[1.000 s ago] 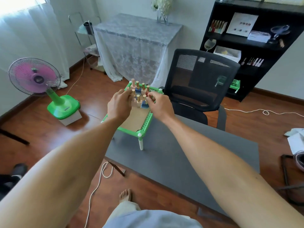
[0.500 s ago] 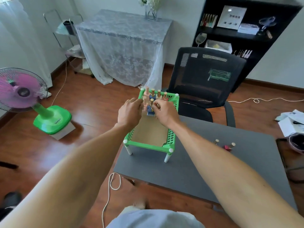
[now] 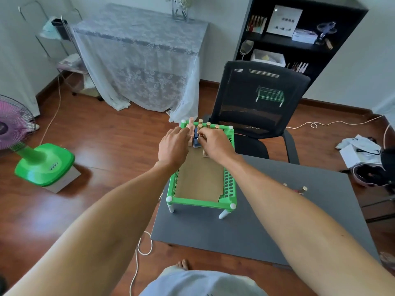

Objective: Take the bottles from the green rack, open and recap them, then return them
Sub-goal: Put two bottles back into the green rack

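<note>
The green rack (image 3: 229, 184) stands on white legs at the left end of the grey table (image 3: 277, 221), its floor lined with brown card. Several small bottles with gold caps (image 3: 208, 124) stand at its far end. Both hands reach in there. My left hand (image 3: 173, 146) has its fingertips on a pale pink bottle (image 3: 190, 126). My right hand (image 3: 213, 144) pinches the gold cap of a blue bottle (image 3: 195, 143) that stands between the two hands. Two more small bottles (image 3: 299, 190) lie on the table beyond my right forearm.
A black mesh office chair (image 3: 256, 107) stands just behind the table. A green and pink floor fan (image 3: 32, 154) is at the left, a lace-covered table (image 3: 139, 56) at the back, a black shelf (image 3: 299, 35) at the back right. Cables run across the wooden floor.
The view has swung so the rack sits more central and nearer. Both hands stay at the bottles at the rack's far end, the right one closing on the blue bottle's cap.
</note>
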